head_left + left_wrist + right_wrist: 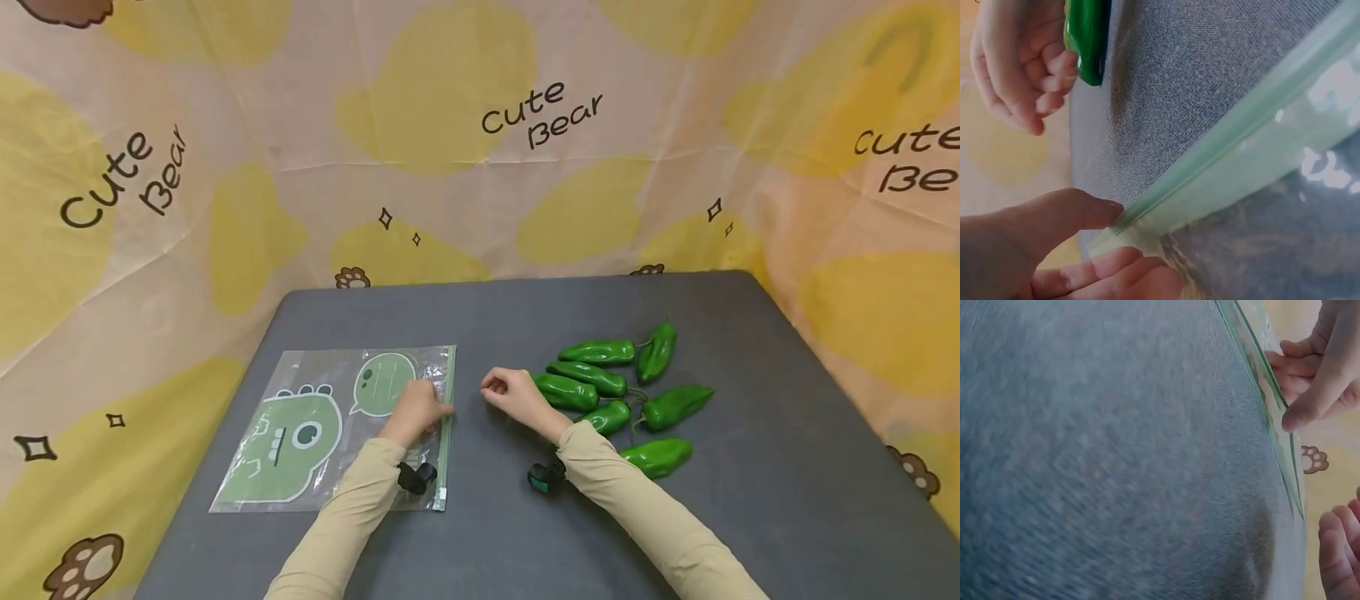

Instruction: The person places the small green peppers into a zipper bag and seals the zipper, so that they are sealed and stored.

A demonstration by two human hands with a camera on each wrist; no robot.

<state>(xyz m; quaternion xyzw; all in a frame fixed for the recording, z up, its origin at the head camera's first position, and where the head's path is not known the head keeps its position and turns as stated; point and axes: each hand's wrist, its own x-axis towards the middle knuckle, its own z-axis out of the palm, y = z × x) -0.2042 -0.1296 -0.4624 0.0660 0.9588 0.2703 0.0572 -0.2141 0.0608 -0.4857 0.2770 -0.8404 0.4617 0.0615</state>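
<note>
A clear zip bag (288, 446) with a green cartoon monster print lies flat on the left of the grey table. My left hand (414, 410) pinches its green zip edge (1216, 156) between thumb and fingers. Seen from the right wrist, the two lips of the bag's mouth (1272, 412) stand slightly apart by the left thumb. My right hand (521, 396) hovers between the bag and the peppers, fingers loosely curled, with nothing visible in them. Several green peppers (597, 352) lie right of that hand; its forearm and wrist partly hide some.
A white slider (440, 498) sits at the near end of the zip edge. The grey table (510, 325) is bordered by a yellow-patterned cloth (450, 100) behind and at both sides. Black wrist cameras (546, 477) hang under the sleeves.
</note>
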